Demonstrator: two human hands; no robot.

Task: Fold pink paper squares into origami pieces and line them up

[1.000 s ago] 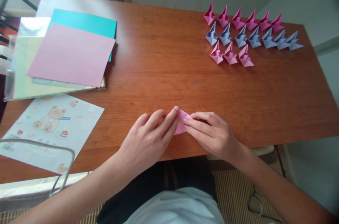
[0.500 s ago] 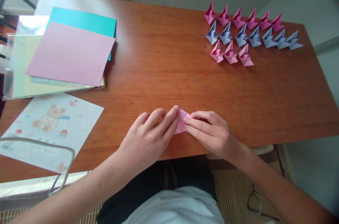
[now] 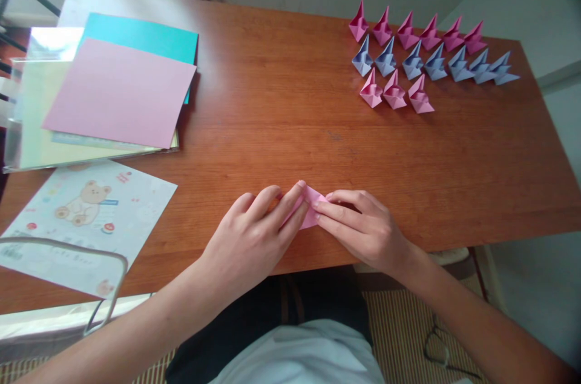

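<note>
A small folded piece of pink paper (image 3: 310, 218) lies at the front of the wooden table, between my two hands. My left hand (image 3: 258, 229) covers its left side, fingers pressed down on it. From the right, the fingers of my right hand (image 3: 363, 220) pinch the paper's right edge. Much of the paper is hidden under the fingers. Toward the back right stand folded paper figures in rows: dark pink ones (image 3: 407, 34) behind, blue ones (image 3: 413, 63) in the middle, and three light pink ones (image 3: 394, 93) in front.
Pink (image 3: 122, 93) and teal (image 3: 149, 36) sheets lie on a clear plastic packet (image 3: 13, 148) at the left. In front of it is a white sheet with a bear print (image 3: 140, 196). A bent grey metal bar (image 3: 123, 269) overlaps that sheet. The table's front edge is close to my body.
The left fingers have shifted very slightly on the pink paper. Both hands keep their hold on it, and the other things stay in place.
</note>
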